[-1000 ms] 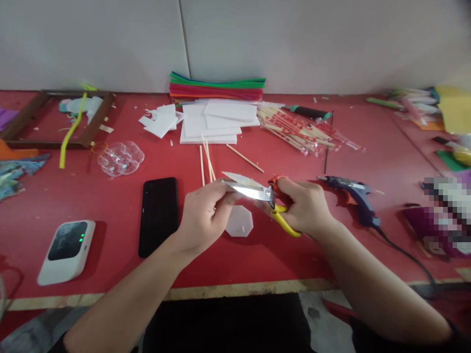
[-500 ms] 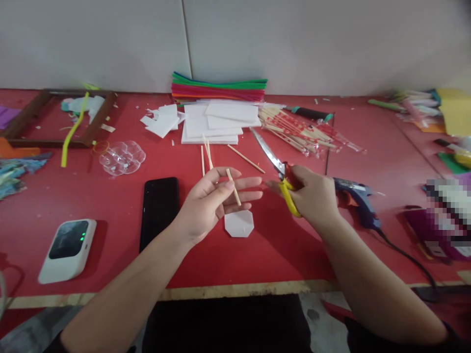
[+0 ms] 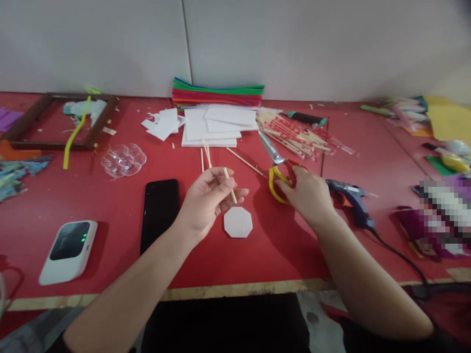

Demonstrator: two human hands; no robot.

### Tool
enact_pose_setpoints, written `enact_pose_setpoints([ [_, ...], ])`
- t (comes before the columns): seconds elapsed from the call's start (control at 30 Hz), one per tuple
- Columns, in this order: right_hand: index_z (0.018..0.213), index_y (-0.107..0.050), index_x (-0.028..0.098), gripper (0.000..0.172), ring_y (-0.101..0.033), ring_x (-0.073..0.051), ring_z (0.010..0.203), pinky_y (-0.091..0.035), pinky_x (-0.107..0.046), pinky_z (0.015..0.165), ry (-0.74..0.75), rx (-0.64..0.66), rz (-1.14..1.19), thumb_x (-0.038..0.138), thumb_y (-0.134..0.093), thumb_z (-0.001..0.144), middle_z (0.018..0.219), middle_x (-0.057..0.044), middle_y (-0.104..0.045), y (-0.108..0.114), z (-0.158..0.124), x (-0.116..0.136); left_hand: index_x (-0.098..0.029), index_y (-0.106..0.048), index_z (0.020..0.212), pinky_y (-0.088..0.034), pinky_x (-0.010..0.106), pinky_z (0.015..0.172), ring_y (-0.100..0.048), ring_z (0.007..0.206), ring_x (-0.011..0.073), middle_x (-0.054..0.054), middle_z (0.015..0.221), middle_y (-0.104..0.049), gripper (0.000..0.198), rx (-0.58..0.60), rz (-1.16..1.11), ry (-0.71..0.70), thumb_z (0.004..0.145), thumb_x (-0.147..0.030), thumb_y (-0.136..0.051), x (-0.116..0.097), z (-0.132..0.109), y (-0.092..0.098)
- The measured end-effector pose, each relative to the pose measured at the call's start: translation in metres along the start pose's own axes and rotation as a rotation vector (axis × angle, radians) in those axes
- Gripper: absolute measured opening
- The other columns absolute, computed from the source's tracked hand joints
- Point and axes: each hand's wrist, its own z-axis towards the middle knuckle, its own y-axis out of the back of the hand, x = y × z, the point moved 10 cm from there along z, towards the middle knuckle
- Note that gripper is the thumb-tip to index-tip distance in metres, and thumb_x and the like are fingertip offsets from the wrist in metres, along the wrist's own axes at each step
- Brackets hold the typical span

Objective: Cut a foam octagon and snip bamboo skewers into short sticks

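Observation:
Between thumb and fingers, my left hand (image 3: 211, 198) pinches a short piece of wooden stick (image 3: 230, 186), held above the table. Just below it lies a white octagonal piece of board (image 3: 238, 223). My right hand (image 3: 311, 189) has its fingers at the handles of scissors (image 3: 280, 177) with one yellow and one red loop; the blades point away, toward the bundle of chopsticks (image 3: 290, 131) in red-printed wrappers. Several loose wooden sticks lie beyond my left hand, one long stick (image 3: 245, 162) slanting toward the scissors.
White boards (image 3: 211, 128) are stacked behind, before coloured pipe cleaners (image 3: 217, 95). A glue gun (image 3: 349, 198) with a cable lies right. Left are a black phone (image 3: 160, 211), a white device (image 3: 69, 252), a clear plastic palette (image 3: 124, 160) and a brown frame (image 3: 27, 115).
My right hand has lowered the scissors toward the table and moved slightly left, the blades now closer together. My left hand's fingers have curled in around the stick piece.

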Motion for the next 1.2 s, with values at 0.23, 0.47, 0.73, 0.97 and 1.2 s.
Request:
enact_pose_setpoints([
  [0.23,0.077,-0.065,0.018,0.03,-0.056,-0.022,0.064,-0.035,-0.032,0.057,0.097,0.019,-0.072,0.047,-0.064,0.087,0.076,-0.009,-0.064,-0.004,-0.002,0.002,-0.024,-0.062,0.11,-0.061,0.029,0.07,-0.069,0.073,0.0114,-0.003,0.085,-0.063,0.028,-0.004,0.023,-0.018,0.084,-0.028,-0.073,0.002,0.001,0.001],
  [0.47,0.09,-0.071,0.011,0.027,-0.06,-0.029,0.085,-0.046,-0.041,0.08,0.162,-0.012,-0.155,0.035,-0.059,0.092,0.088,-0.016,-0.065,0.004,-0.011,0.019,-0.022,-0.061,0.102,-0.058,0.023,0.053,-0.067,0.063,0.0116,-0.003,0.077,-0.063,0.019,-0.06,0.023,0.015,0.088,-0.032,-0.068,0.002,-0.002,0.006],
  [0.73,0.115,-0.065,0.011,0.028,-0.059,-0.029,0.106,-0.043,-0.039,0.096,0.381,0.167,-0.034,0.011,-0.047,0.093,0.112,-0.016,-0.067,-0.001,-0.003,0.106,-0.022,-0.062,0.099,-0.058,0.023,0.053,-0.068,0.068,0.0131,-0.002,0.08,-0.064,0.022,-0.083,0.061,0.012,0.085,-0.035,-0.072,0.005,-0.001,0.008],
  [0.97,0.107,-0.067,0.005,0.028,-0.064,-0.031,0.105,-0.047,-0.037,0.085,0.335,0.261,-0.044,0.001,-0.049,0.086,0.109,-0.021,-0.069,-0.019,0.035,0.136,-0.021,-0.068,0.104,-0.059,0.024,0.06,-0.068,0.073,0.0135,0.0,0.082,-0.067,0.029,-0.12,0.026,-0.096,0.079,-0.031,-0.079,-0.003,0.003,0.015],
  [1.2,0.096,-0.068,0.016,0.015,-0.067,-0.018,0.078,-0.05,-0.029,0.07,0.29,0.228,0.266,0.021,-0.063,0.083,0.087,-0.005,-0.072,0.007,0.017,0.121,-0.02,-0.076,0.096,-0.058,0.026,0.075,-0.069,0.083,0.0132,0.002,0.089,-0.072,0.03,-0.297,-0.005,-0.2,0.072,-0.034,-0.086,-0.009,-0.001,0.032],
])
